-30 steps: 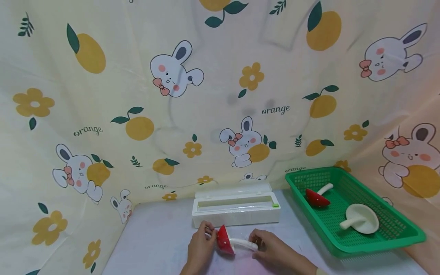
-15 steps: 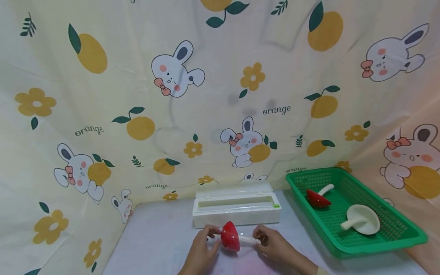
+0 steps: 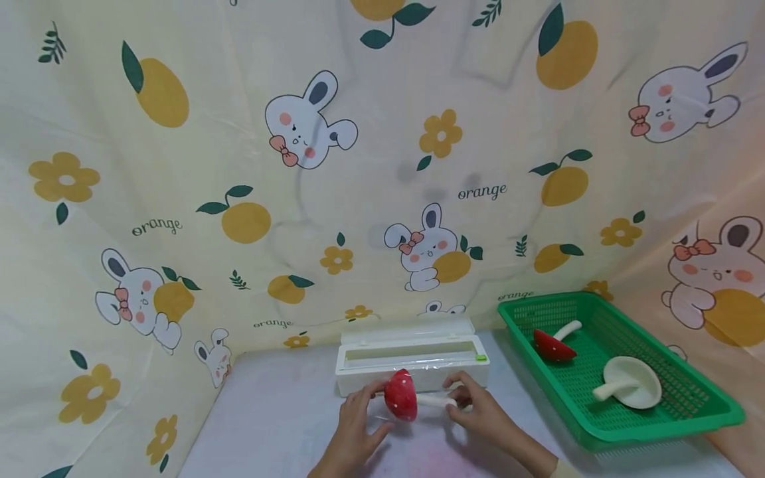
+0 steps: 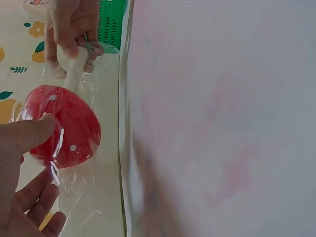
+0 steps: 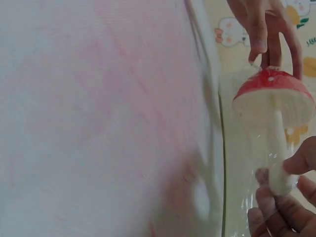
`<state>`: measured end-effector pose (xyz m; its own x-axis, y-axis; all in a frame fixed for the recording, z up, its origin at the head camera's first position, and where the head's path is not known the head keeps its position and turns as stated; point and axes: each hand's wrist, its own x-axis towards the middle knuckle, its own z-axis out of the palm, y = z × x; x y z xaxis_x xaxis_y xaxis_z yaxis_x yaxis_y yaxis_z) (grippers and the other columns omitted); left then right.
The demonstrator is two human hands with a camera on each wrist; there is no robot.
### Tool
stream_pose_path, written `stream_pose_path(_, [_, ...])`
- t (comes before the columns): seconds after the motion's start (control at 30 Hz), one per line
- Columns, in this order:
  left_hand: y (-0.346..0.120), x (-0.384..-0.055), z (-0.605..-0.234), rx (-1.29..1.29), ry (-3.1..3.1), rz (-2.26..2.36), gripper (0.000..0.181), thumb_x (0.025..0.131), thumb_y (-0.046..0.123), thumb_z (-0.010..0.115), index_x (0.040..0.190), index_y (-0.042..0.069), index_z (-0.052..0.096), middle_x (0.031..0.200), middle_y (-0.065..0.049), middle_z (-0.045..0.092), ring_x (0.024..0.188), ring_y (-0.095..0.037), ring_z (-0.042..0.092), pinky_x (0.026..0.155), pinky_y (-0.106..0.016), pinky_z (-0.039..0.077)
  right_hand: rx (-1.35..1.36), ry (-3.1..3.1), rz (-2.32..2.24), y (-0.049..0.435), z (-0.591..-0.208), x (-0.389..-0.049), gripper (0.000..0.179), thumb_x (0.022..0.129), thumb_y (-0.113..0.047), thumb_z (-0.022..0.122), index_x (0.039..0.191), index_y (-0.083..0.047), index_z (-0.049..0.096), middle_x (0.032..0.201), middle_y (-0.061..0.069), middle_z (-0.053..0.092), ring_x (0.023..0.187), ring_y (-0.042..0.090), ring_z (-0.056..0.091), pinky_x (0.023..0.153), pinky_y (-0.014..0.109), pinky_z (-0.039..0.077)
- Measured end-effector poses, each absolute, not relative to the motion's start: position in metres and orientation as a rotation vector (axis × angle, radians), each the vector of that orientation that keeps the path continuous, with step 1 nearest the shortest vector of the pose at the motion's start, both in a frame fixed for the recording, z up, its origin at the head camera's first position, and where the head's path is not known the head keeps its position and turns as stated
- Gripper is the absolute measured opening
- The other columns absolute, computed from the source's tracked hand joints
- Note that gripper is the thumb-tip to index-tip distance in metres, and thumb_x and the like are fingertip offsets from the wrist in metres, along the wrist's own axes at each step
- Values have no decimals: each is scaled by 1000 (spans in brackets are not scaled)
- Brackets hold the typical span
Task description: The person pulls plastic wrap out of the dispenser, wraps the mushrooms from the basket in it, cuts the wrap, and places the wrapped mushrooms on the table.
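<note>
A toy mushroom (image 3: 402, 397) with a red, white-dotted cap and white stem is held above the table, with clear plastic film (image 4: 89, 182) around it. My left hand (image 3: 357, 425) is at the cap end. In the left wrist view its thumb lies against the red cap (image 4: 74, 133), with the other fingers curled beneath the film. My right hand (image 3: 484, 415) pinches the tip of the stem (image 5: 280, 163) through the film, thumb on one side and fingers on the other. Behind the mushroom, a white film dispenser box (image 3: 412, 375) stands with its lid raised.
To the right is a green plastic basket (image 3: 675, 435). It holds a red-capped toy mushroom (image 3: 554, 346) and a cream-coloured one (image 3: 635, 382). A curtain (image 3: 358, 199) printed with rabbits and oranges hangs behind the white-covered table (image 3: 269, 405).
The mushroom has risen off the table and turned, showing more of the red cap's top. Both hands moved up with it, and my left thumb has spread away from the fingers.
</note>
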<state>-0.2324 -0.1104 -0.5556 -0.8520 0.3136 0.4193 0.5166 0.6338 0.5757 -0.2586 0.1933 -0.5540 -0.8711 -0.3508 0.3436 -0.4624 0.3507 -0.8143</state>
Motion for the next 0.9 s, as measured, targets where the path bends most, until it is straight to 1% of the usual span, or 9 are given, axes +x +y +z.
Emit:
stream_pose_path(0.17, [-109, -237, -555, -707, -2500, -984, 91, 83, 14, 94, 159, 21, 45, 147, 2, 62, 126, -23, 54, 101, -49, 43, 766, -2431, 1632, 195, -551, -262, 31, 100, -4, 74, 124, -6, 54, 91, 10, 78, 84, 7, 68, 76, 26, 57])
stream_pose_path(0.3, [-108, -242, -552, -685, -2551, -970, 92, 83, 16, 94, 160, 25, 44, 149, 2, 59, 129, -23, 52, 104, -54, 43, 793, -2380, 1662, 197, -547, -264, 27, 104, -8, 71, 125, -4, 55, 93, 13, 78, 86, 12, 72, 77, 27, 57])
stream_pose_path(0.4, [-106, -247, -549, -669, -2574, -973, 91, 84, 17, 94, 160, 25, 45, 148, 1, 59, 132, -24, 51, 107, -58, 42, 796, -2368, 1687, 198, -544, -265, 23, 106, -10, 68, 125, -5, 56, 96, 13, 78, 88, 18, 73, 78, 28, 58])
stream_pose_path(0.57, [-101, -253, -544, -636, -2577, -938, 92, 82, 18, 95, 159, 23, 45, 142, 0, 60, 129, -23, 52, 105, -55, 45, 710, -2387, 1683, 197, -541, -266, 21, 108, -14, 65, 128, -12, 56, 97, 17, 76, 85, 26, 72, 77, 31, 57])
stream_pose_path(0.6, [-100, -254, -543, -615, -2589, -937, 92, 82, 19, 96, 159, 24, 45, 140, 0, 59, 128, -22, 52, 104, -54, 45, 690, -2388, 1666, 196, -540, -266, 22, 108, -15, 65, 128, -13, 56, 96, 16, 76, 84, 26, 72, 77, 31, 57])
stream_pose_path(0.67, [-98, -257, -539, -582, -2604, -940, 90, 83, 23, 95, 158, 24, 47, 137, 1, 60, 125, -21, 52, 101, -51, 46, 657, -2390, 1629, 194, -540, -267, 24, 108, -16, 66, 130, -16, 57, 98, 12, 77, 84, 27, 73, 77, 30, 56])
stream_pose_path(0.73, [-97, -260, -536, -556, -2618, -954, 86, 84, 28, 95, 156, 25, 48, 135, 1, 60, 124, -20, 52, 100, -50, 47, 635, -2378, 1574, 192, -539, -268, 22, 107, -16, 67, 129, -18, 62, 101, 7, 78, 87, 25, 73, 78, 30, 56])
stream_pose_path(0.87, [-97, -265, -532, -539, -2610, -986, 80, 85, 35, 94, 153, 25, 54, 133, -2, 59, 124, -21, 52, 97, -47, 51, 617, -2379, 1460, 189, -537, -270, 17, 108, -16, 66, 124, -20, 72, 115, -2, 78, 98, 13, 71, 83, 30, 58])
stream_pose_path(0.9, [-97, -266, -532, -548, -2596, -985, 79, 84, 35, 94, 152, 24, 55, 135, -2, 57, 125, -22, 51, 96, -48, 53, 620, -2378, 1442, 188, -536, -270, 16, 108, -17, 66, 122, -19, 74, 114, -4, 77, 97, 10, 70, 83, 30, 58])
